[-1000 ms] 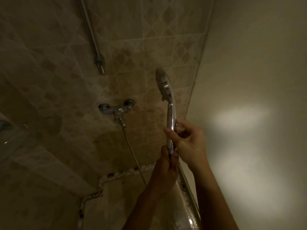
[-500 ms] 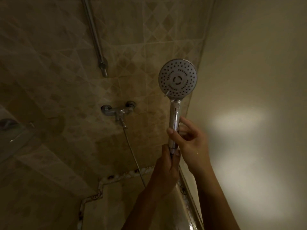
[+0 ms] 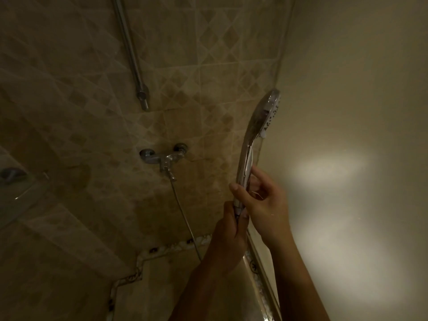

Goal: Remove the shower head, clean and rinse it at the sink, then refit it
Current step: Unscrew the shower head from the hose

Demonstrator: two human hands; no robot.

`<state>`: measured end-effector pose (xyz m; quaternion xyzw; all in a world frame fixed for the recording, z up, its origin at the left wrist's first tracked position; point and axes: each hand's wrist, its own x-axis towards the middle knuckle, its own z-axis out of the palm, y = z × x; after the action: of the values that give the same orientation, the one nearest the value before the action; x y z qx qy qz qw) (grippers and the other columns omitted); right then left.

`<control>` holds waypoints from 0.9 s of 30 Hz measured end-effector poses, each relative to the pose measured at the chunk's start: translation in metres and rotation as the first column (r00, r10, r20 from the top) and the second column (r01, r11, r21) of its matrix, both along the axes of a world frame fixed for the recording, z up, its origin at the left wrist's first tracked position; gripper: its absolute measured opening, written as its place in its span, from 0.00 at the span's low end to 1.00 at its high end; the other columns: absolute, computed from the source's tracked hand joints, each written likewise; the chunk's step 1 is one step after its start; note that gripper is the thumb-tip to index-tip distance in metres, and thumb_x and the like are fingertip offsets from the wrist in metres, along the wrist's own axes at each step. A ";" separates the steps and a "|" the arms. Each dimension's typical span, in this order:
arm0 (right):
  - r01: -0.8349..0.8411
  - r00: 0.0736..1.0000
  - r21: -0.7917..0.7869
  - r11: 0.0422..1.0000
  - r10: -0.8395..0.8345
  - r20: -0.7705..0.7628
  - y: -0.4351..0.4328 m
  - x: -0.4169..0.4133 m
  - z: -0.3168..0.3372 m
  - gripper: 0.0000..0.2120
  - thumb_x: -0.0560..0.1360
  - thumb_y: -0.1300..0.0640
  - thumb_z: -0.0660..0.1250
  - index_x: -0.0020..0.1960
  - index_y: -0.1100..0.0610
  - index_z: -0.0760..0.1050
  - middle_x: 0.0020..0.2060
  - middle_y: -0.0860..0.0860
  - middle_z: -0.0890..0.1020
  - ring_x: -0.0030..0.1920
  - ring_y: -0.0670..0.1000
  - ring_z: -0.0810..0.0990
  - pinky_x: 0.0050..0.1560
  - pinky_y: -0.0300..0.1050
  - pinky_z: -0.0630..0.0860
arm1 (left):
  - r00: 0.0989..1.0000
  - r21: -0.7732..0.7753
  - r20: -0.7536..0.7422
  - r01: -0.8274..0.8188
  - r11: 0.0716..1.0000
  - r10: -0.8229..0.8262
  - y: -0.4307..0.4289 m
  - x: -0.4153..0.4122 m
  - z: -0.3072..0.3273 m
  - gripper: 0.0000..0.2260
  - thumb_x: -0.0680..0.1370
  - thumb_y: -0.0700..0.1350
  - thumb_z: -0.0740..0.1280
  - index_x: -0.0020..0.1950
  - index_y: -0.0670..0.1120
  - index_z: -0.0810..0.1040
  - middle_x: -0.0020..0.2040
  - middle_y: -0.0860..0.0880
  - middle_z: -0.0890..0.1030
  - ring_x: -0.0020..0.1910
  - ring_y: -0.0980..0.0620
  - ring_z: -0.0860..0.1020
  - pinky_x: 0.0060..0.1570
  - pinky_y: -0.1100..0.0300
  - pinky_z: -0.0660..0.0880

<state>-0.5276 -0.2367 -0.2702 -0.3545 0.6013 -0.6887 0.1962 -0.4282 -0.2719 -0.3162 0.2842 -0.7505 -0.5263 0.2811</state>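
The chrome, round-faced shower head [image 3: 260,126] was held upright before the beige tiled wall [image 3: 208,66]. Its handle was pinched between thumb and fingers of the right hand [image 3: 266,205], and its base was wrapped by the curled fingers of the left hand [image 3: 229,239].

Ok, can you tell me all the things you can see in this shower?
shower head: one, shiny silver, held up near the corner, seen side-on
hose: one, thin, silver, runs from the tap down towards the hands
tap: one, silver, on the tiled wall
pipe: one, silver, on the wall above the tap
tiled wall: one, beige with diamond patterns, left
plain wall: one, cream, right
left hand: one, grips the bottom of the handle
right hand: one, holds the handle higher up
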 end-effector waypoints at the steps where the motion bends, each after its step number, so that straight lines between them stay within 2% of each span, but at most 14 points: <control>1: 0.007 1.000 -0.006 1.000 -0.006 0.013 0.001 0.000 0.001 0.26 0.75 0.62 0.76 0.71 0.50 0.77 0.50 0.53 0.89 0.52 0.52 0.88 0.59 0.56 0.84 | 1.000 0.007 -0.001 0.002 1.000 -0.002 0.000 0.000 -0.001 0.04 0.80 0.61 0.55 0.54 0.70 0.66 0.44 0.43 0.82 0.37 0.43 0.81 0.33 0.46 0.74; 3: -0.009 0.999 -0.024 1.000 0.010 0.048 0.003 0.001 0.003 0.23 0.78 0.64 0.71 0.70 0.48 0.75 0.50 0.53 0.89 0.53 0.51 0.88 0.59 0.52 0.84 | 1.000 0.013 -0.026 0.009 1.000 -0.008 -0.001 -0.001 0.000 0.05 0.80 0.62 0.55 0.53 0.66 0.68 0.35 0.47 0.78 0.28 0.51 0.76 0.27 0.53 0.70; 6: -0.040 0.996 -0.026 0.999 0.042 0.081 0.002 0.000 0.004 0.19 0.82 0.63 0.67 0.67 0.43 0.75 0.57 0.52 0.88 0.59 0.49 0.86 0.63 0.53 0.82 | 0.998 0.000 -0.055 -0.001 1.000 0.001 -0.001 -0.004 0.003 0.08 0.80 0.60 0.56 0.51 0.58 0.68 0.30 0.55 0.75 0.25 0.59 0.70 0.25 0.64 0.64; 8: -0.045 0.997 -0.008 0.999 0.046 0.069 0.001 0.002 0.004 0.19 0.82 0.60 0.67 0.69 0.42 0.75 0.60 0.51 0.86 0.61 0.49 0.85 0.64 0.53 0.81 | 0.998 -0.035 -0.053 -0.015 0.999 0.013 0.000 -0.004 0.004 0.06 0.80 0.58 0.56 0.51 0.58 0.68 0.33 0.58 0.77 0.26 0.58 0.73 0.25 0.65 0.65; 10: 0.011 1.000 0.024 1.000 -0.011 -0.015 0.001 0.003 0.003 0.22 0.79 0.57 0.72 0.69 0.42 0.75 0.58 0.48 0.86 0.57 0.46 0.86 0.59 0.50 0.84 | 1.000 -0.060 -0.020 -0.002 0.998 0.001 -0.001 -0.005 0.001 0.03 0.83 0.54 0.56 0.56 0.62 0.66 0.40 0.67 0.80 0.33 0.62 0.78 0.30 0.65 0.71; 12: 0.095 0.993 0.047 0.994 -0.092 -0.067 -0.001 0.004 -0.001 0.27 0.73 0.54 0.79 0.69 0.44 0.76 0.52 0.47 0.87 0.52 0.47 0.87 0.53 0.50 0.85 | 1.000 -0.089 0.010 0.015 0.996 -0.014 -0.001 -0.005 0.001 0.11 0.85 0.47 0.57 0.62 0.63 0.63 0.46 0.76 0.79 0.41 0.68 0.81 0.39 0.66 0.76; 14: 0.152 0.988 0.046 0.987 -0.150 -0.035 -0.004 0.005 -0.004 0.27 0.71 0.56 0.81 0.68 0.46 0.79 0.48 0.49 0.88 0.49 0.48 0.88 0.53 0.53 0.86 | 1.000 -0.100 0.003 0.009 0.995 -0.008 0.001 -0.004 0.000 0.11 0.85 0.45 0.57 0.59 0.63 0.65 0.43 0.71 0.81 0.37 0.65 0.81 0.33 0.67 0.74; 16: 0.168 0.986 0.022 0.986 -0.168 0.002 -0.005 0.005 -0.003 0.23 0.73 0.60 0.78 0.67 0.49 0.80 0.45 0.51 0.89 0.48 0.50 0.88 0.55 0.55 0.85 | 0.999 -0.107 -0.039 -0.021 0.994 0.017 0.001 -0.002 0.001 0.08 0.85 0.47 0.58 0.55 0.62 0.66 0.37 0.56 0.82 0.28 0.58 0.78 0.26 0.63 0.68; 17: 0.154 0.988 0.003 0.988 -0.154 0.005 -0.004 0.006 -0.003 0.22 0.75 0.61 0.76 0.68 0.51 0.80 0.45 0.51 0.89 0.48 0.51 0.88 0.56 0.54 0.85 | 0.998 -0.103 -0.053 -0.025 0.994 0.020 0.002 -0.002 0.001 0.06 0.84 0.48 0.57 0.54 0.61 0.66 0.37 0.49 0.81 0.27 0.53 0.77 0.26 0.59 0.67; 19: 0.085 0.996 -0.037 0.996 -0.084 0.029 -0.001 0.006 -0.001 0.20 0.79 0.63 0.71 0.70 0.54 0.78 0.48 0.53 0.89 0.50 0.52 0.88 0.56 0.54 0.85 | 0.998 -0.086 -0.063 -0.030 0.996 0.024 0.004 -0.002 0.002 0.04 0.82 0.51 0.57 0.54 0.60 0.66 0.39 0.44 0.81 0.31 0.47 0.78 0.28 0.54 0.69; 21: 0.018 0.995 -0.073 0.997 -0.011 0.101 0.000 0.007 0.000 0.19 0.80 0.61 0.69 0.70 0.54 0.76 0.51 0.55 0.88 0.54 0.53 0.88 0.58 0.55 0.84 | 0.999 -0.109 -0.047 -0.032 0.994 0.027 0.007 -0.001 0.004 0.03 0.82 0.52 0.56 0.55 0.61 0.66 0.40 0.47 0.80 0.33 0.49 0.79 0.29 0.56 0.70; 23: 0.025 0.993 -0.051 0.998 -0.019 0.113 -0.002 0.011 0.001 0.22 0.77 0.55 0.69 0.70 0.53 0.76 0.53 0.55 0.88 0.54 0.53 0.88 0.58 0.55 0.84 | 0.999 -0.132 -0.017 -0.049 0.990 0.047 0.007 -0.001 0.000 0.04 0.83 0.52 0.55 0.55 0.62 0.64 0.39 0.54 0.78 0.33 0.59 0.79 0.30 0.63 0.70; 25: 0.097 0.995 -0.001 0.995 -0.097 0.040 -0.005 0.015 0.000 0.24 0.73 0.49 0.74 0.69 0.49 0.77 0.53 0.51 0.87 0.53 0.51 0.87 0.55 0.57 0.85 | 0.999 -0.099 -0.002 -0.054 0.994 0.054 0.006 0.000 -0.004 0.05 0.83 0.54 0.55 0.58 0.61 0.65 0.41 0.58 0.79 0.34 0.64 0.79 0.33 0.67 0.71; 27: 0.164 0.986 0.023 0.986 -0.163 -0.029 -0.008 0.016 -0.003 0.27 0.69 0.45 0.79 0.66 0.45 0.79 0.53 0.49 0.86 0.52 0.50 0.87 0.52 0.57 0.86 | 0.999 -0.097 0.016 -0.048 0.994 0.050 0.006 0.000 -0.008 0.11 0.82 0.54 0.55 0.64 0.58 0.65 0.45 0.62 0.80 0.39 0.68 0.79 0.37 0.70 0.73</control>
<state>-0.5114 -0.2448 -0.2736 -0.3107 0.6397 -0.6899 0.1354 -0.4283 -0.2657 -0.3246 0.2935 -0.7704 -0.4795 0.3006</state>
